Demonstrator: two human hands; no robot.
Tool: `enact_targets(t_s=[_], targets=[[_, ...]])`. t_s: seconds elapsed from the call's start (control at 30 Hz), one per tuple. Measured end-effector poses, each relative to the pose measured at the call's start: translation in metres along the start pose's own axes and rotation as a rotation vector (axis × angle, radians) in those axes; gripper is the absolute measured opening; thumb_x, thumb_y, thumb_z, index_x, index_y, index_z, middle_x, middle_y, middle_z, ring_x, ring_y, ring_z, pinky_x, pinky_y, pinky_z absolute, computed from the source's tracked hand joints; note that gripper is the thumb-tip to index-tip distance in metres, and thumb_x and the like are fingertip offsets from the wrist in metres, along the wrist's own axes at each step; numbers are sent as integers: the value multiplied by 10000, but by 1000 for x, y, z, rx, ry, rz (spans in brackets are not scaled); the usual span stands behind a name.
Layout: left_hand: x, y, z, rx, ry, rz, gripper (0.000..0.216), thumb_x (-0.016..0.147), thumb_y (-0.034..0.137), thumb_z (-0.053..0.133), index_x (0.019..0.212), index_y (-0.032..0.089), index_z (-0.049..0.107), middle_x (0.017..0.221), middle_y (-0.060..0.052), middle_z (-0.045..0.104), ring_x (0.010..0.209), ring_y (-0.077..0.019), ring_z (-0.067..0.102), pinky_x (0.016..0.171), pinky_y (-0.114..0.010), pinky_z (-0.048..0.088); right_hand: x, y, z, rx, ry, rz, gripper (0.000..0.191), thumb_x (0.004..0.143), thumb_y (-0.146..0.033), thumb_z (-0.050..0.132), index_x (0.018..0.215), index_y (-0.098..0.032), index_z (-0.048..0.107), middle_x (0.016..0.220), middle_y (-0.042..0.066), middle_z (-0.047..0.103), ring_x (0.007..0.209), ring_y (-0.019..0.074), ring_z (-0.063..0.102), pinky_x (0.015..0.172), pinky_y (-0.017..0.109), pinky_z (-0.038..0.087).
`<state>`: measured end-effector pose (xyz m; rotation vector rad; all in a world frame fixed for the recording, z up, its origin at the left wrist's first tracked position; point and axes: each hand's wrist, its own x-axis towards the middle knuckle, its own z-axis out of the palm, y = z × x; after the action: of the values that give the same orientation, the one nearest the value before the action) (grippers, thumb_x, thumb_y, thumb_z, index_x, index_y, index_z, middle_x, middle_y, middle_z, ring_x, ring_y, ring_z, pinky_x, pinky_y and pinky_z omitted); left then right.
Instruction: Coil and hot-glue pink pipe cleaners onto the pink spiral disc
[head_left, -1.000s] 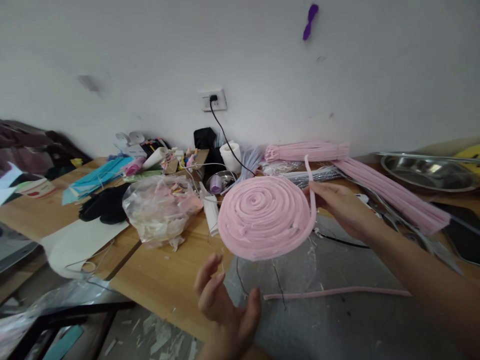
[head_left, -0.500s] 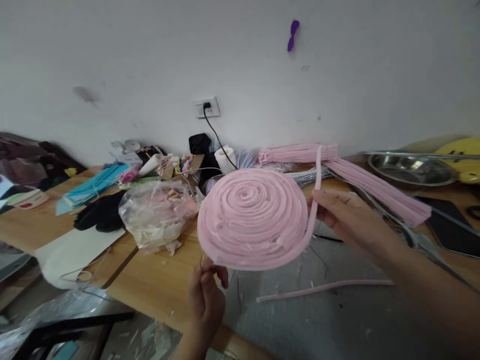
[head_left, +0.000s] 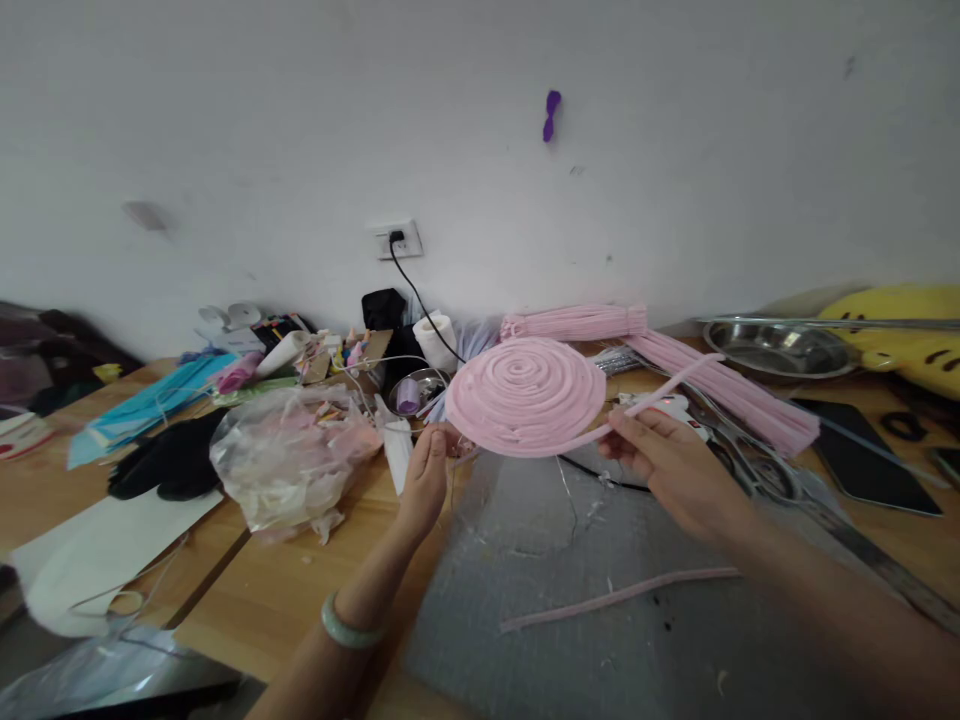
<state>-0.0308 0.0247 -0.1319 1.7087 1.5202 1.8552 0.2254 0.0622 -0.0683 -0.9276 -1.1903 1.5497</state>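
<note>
A flat pink spiral disc (head_left: 525, 400), coiled from fuzzy pipe cleaner, is held up between my hands above a grey mat (head_left: 540, 540). My left hand (head_left: 426, 470) is closed on its left edge, with the fingertips partly hidden beneath. On the right, my right hand (head_left: 652, 450) pinches the loose pipe cleaner end, which leaves the disc's rim and sticks out past my fingers. One separate pink pipe cleaner (head_left: 615, 598) lies on the mat below.
Bundles of pink pipe cleaners (head_left: 720, 385) lie behind, near a metal bowl (head_left: 780, 348). Scissors (head_left: 757, 470) and a black phone-like slab (head_left: 870, 455) rest at right. A plastic bag (head_left: 292, 460), black gloves (head_left: 172, 455) and white sheet (head_left: 112, 550) occupy the left.
The disc has moved farther from me and is seen at a flatter angle. My left hand has shifted from below it to its left edge. The loose end now points rightward instead of up.
</note>
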Motion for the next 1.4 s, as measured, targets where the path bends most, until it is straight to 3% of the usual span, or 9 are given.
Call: enact_targets(t_s=[0.17, 0.33, 0.43, 0.47, 0.53, 0.97, 1.07, 1.23, 1.4], targets=[[-1, 5, -11, 131, 63, 95, 270, 957, 378, 438, 970, 162, 599, 884, -39, 627, 793, -143, 606, 711, -296, 514, 0, 3, -2, -23, 12, 1, 314, 608, -499, 780, 701, -212, 692, 746, 16, 660, 713, 154, 578, 750, 334, 474], [5, 46, -27, 237, 221, 361, 114, 930, 236, 462, 982, 214, 561, 1014, -44, 597, 1008, -167, 557, 907, -353, 432, 3, -4, -3, -99, 4, -6, 327, 626, -526, 749, 717, -217, 688, 701, 10, 629, 672, 150, 547, 684, 311, 454], [9, 84, -26, 349, -56, 532, 92, 794, 166, 650, 845, 239, 629, 876, 9, 666, 847, -153, 617, 851, -326, 443, 3, -9, -2, -149, 22, -43, 311, 619, -509, 755, 685, -216, 673, 612, -19, 551, 589, 123, 460, 568, 269, 376], [10, 96, -24, 485, -226, 608, 151, 806, 133, 628, 919, 234, 631, 934, -10, 677, 917, -174, 615, 858, -342, 437, 3, -11, -2, -155, 29, -59, 309, 615, -503, 758, 691, -216, 673, 592, -29, 523, 562, 113, 423, 534, 262, 340], [11, 112, -16, 591, -363, 688, 154, 826, 114, 607, 948, 206, 620, 959, -30, 686, 970, -193, 606, 858, -353, 439, 0, -14, -3, -142, 42, -77, 310, 613, -493, 763, 733, -220, 679, 575, -42, 485, 529, 100, 370, 492, 255, 280], [3, 105, -7, 610, -356, 688, 123, 835, 89, 594, 905, 189, 606, 970, -41, 677, 972, -194, 600, 858, -361, 436, -19, -43, -30, -175, 66, -131, 260, 725, -477, 706, 716, -222, 657, 550, -32, 496, 459, 83, 386, 416, 248, 267], [1, 102, -5, 601, -343, 685, 121, 835, 96, 606, 917, 184, 608, 979, -43, 678, 977, -198, 598, 857, -365, 438, -21, -60, -19, -156, -11, -239, 180, 743, -402, 718, 758, -231, 664, 604, -36, 552, 466, 73, 431, 422, 227, 320], [1, 101, -4, 566, -350, 677, 120, 839, 103, 608, 930, 180, 612, 979, -48, 683, 971, -206, 590, 841, -368, 445, -25, -83, 25, -200, -176, -352, 73, 790, -283, 683, 848, -241, 671, 642, -51, 610, 502, 67, 526, 452, 183, 425], [3, 102, -4, 588, -305, 734, 110, 884, 148, 525, 945, 187, 607, 932, -50, 692, 943, -220, 603, 828, -375, 449, -23, -76, 66, -358, -431, -454, 185, 824, -185, 591, 986, -242, 659, 917, -22, 693, 822, 106, 640, 673, 200, 520]])
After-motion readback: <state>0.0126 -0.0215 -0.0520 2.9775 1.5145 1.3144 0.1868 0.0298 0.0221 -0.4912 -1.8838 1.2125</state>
